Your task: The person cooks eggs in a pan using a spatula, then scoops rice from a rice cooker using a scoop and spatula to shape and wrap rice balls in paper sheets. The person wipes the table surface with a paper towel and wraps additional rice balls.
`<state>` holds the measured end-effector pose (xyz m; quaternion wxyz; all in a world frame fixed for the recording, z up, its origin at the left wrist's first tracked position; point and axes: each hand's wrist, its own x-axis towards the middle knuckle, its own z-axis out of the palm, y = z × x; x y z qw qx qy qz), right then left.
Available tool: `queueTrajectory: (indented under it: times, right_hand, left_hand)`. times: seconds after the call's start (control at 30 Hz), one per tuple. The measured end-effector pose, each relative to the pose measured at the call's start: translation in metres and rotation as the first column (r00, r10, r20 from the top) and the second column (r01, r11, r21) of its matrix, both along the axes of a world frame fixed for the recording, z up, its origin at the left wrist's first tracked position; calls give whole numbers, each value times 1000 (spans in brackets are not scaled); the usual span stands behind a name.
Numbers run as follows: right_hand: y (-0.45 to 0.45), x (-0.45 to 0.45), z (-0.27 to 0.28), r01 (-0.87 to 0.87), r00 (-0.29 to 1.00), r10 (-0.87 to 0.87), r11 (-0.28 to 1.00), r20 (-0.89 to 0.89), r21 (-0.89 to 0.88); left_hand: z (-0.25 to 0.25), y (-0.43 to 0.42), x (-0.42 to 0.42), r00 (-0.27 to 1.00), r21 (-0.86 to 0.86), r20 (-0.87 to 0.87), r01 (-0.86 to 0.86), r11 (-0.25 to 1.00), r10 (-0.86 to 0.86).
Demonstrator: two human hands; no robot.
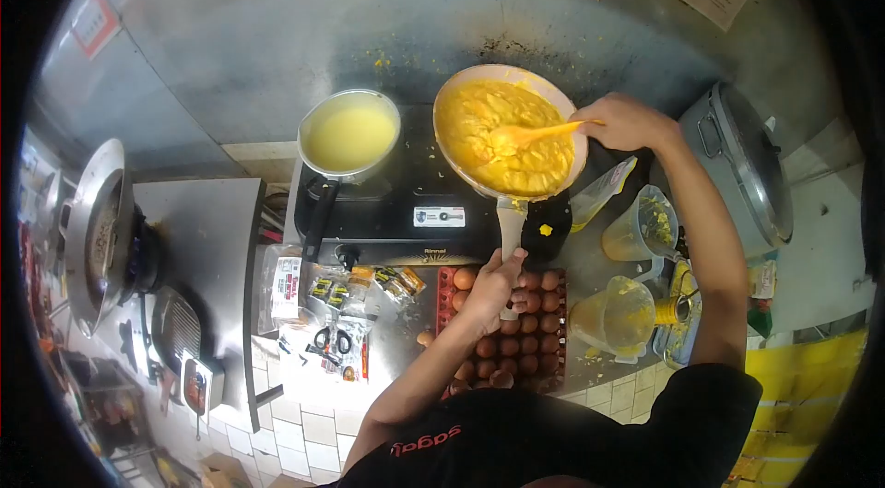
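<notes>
Left hand (498,290) wrapped around its handle, you steady a frying pan (581,154) of soft yellow egg (502,99) at the back right corner of the stove (383,221). Your right hand (619,123), elbow bent, pinches an orange spatula (544,130) dipped in the egg; a saucepan (348,101) of pale yellow liquid (346,140) stands near the stove's left edge.

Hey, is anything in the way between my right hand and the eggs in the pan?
Nothing visible blocks it. Your right hand holds the spatula, which crosses over the right rim of the pan into the eggs. Your left hand grips the handle, away from the spatula.
</notes>
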<state>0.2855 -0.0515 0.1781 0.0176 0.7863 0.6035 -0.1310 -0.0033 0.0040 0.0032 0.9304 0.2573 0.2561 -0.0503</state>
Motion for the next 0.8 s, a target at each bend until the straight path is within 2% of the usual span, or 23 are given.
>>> queueTrajectory:
  times: [0.07,0.17,0.27,0.37,0.43,0.5,0.6,0.67,0.8]
  right_hand:
    - [-12,-17,23,44,995,-53,994,85,102]
    - [-23,-49,54,224,965,-234,970,116,91]
    - [-25,-59,52,197,980,-195,977,26,-78]
    - [-21,-61,-3,27,997,-34,995,-64,-96]
    - [-9,-68,-51,14,1000,-14,1000,-27,-15]
    - [12,-73,-81,94,993,-93,995,-68,17]
    - [46,-71,-104,151,986,-136,973,-95,175]
    - [66,-59,-121,241,970,-230,953,-78,184]
    - [86,-53,-121,435,894,-447,870,1,231]
  left_hand:
    - [-2,1,0,1000,-10,11,-2,1000,2]
    - [-1,0,-1,1000,-16,18,-18,1000,18]
    - [0,0,-1,1000,5,18,-12,1000,12]
    - [-1,0,0,1000,-1,8,-10,1000,10]
    - [0,0,0,1000,10,1,-12,1000,12]
    - [0,-1,-1,1000,19,-10,-12,1000,13]
    - [0,-2,0,1000,30,-21,-14,999,15]
    - [1,-2,-1,1000,32,-26,-17,999,18]
    - [4,-1,-1,999,-31,-14,-40,999,40]
